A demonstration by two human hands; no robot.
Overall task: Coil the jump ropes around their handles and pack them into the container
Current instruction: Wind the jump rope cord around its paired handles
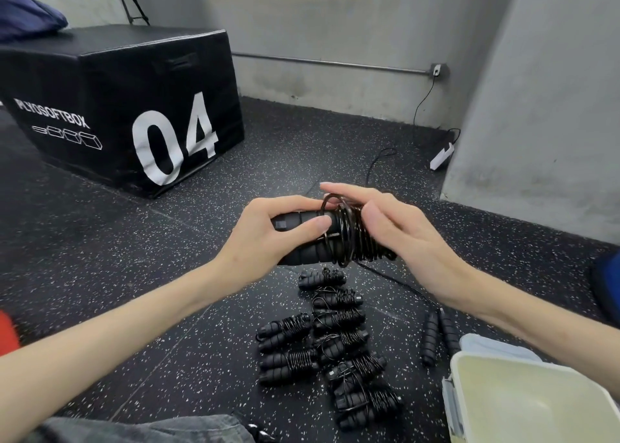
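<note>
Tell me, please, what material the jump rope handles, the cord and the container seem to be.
Handles: probably matte black foam, ribbed and without shine. Cord: likely glossy plastic-coated line, showing highlights. Container: pale, smooth plastic by its look.
</note>
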